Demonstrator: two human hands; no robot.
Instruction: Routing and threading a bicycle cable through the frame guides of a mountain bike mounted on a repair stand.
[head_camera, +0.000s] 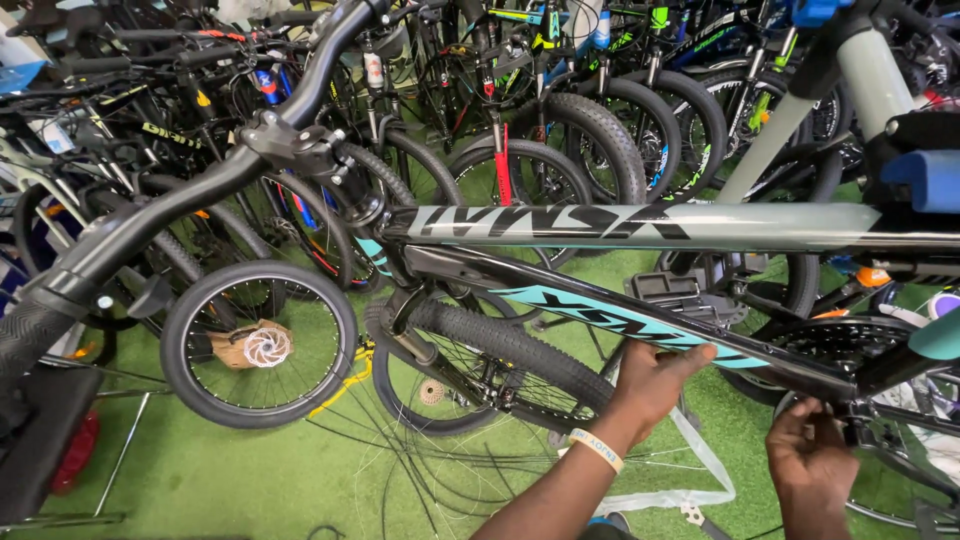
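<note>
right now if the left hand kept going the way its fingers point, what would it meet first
The left hand already touches the black and teal down tube; its fingers point up across it. Beyond, the grey top tube likely comes next, though depth is unclear.

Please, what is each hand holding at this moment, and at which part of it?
The left hand grips the bicycle frame at its lower sloping tube. The right hand touches parts near the crank; whether it grips anything cannot be told.

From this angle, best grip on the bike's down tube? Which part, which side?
Grip the bare mid-span of the down tube, coming from below, as the left hand does. It slopes down to the right, with cables and the tyre near its upper end. The right hand sits at its lower end.
</note>
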